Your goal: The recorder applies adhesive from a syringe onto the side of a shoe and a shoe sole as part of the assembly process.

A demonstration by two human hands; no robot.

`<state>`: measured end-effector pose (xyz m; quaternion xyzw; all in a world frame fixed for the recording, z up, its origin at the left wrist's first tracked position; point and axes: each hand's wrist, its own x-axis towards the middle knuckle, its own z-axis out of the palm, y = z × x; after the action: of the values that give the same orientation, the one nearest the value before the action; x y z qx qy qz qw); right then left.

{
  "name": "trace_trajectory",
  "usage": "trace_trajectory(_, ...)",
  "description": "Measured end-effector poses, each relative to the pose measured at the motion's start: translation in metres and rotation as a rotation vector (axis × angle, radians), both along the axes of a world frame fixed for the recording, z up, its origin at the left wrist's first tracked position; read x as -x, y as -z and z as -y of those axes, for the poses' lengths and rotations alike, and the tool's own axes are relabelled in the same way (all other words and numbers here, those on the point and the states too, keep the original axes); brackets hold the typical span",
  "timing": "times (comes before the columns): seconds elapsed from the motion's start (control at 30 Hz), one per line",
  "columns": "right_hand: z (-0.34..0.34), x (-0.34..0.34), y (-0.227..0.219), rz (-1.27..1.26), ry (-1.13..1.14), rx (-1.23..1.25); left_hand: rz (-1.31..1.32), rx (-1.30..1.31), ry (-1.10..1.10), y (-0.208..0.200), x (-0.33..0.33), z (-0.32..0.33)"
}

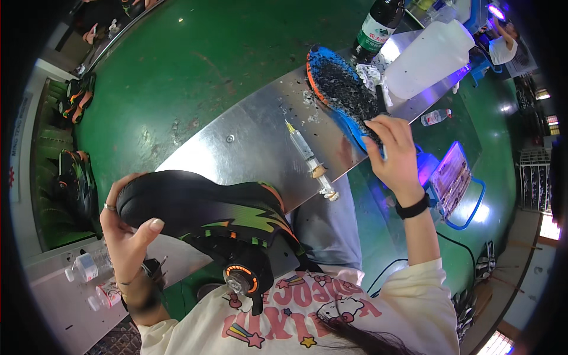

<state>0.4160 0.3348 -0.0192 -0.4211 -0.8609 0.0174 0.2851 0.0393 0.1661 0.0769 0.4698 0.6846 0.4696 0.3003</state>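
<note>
From where I stand, the person has a black shoe (195, 204) with green and orange zigzag trim in the left hand (127, 228), the fingers wrapped round one end and the thumb pressed along the near side. The shoe lies sideways over the near left part of the metal bench (236, 139), close in front of the person's shirt (296, 313); I can't tell whether it touches the metal.

The right hand (393, 151) is out to the other side, fingers bent, the tips at the near end of a blue sole-shaped piece (346, 86) with an orange edge, thickly covered in black scraps. Whether those fingers pinch anything I can't make out.

Between the two hands a syringe (307, 157) with a yellow tip lies on the bench, its tip pointing away from the person. Past the blue piece stand a dark bottle (378, 29) with a green and white label and, beside some crumpled white paper (371, 74), a big whitish plastic jug (429, 59), tilted in my view. A small clear bottle (436, 117) lies on the green floor (236, 53) beyond.
</note>
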Motion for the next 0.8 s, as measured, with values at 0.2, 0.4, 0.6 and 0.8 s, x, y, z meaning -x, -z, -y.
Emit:
trace_trajectory(0.2, 0.036, -0.009, -0.037, -0.336, 0.005, 0.369, -0.012, -0.248, 0.169, 0.009, -0.023, -0.043)
trace_trajectory(0.4, 0.063, -0.006, -0.056, -0.511, 0.092, 0.688, 0.073, -0.384, 0.458, 0.008, -0.05, -0.093)
trace_trajectory(0.6, 0.088, 0.016, -0.091, -0.723, -0.083, 0.471, -0.072, -0.309, 0.595, -0.003, -0.068, -0.115)
trace_trajectory(0.8, 0.091, 0.03, -0.113, -0.946, -0.601, 0.488, -0.185, -0.372, 0.716, -0.003, -0.08, -0.129)
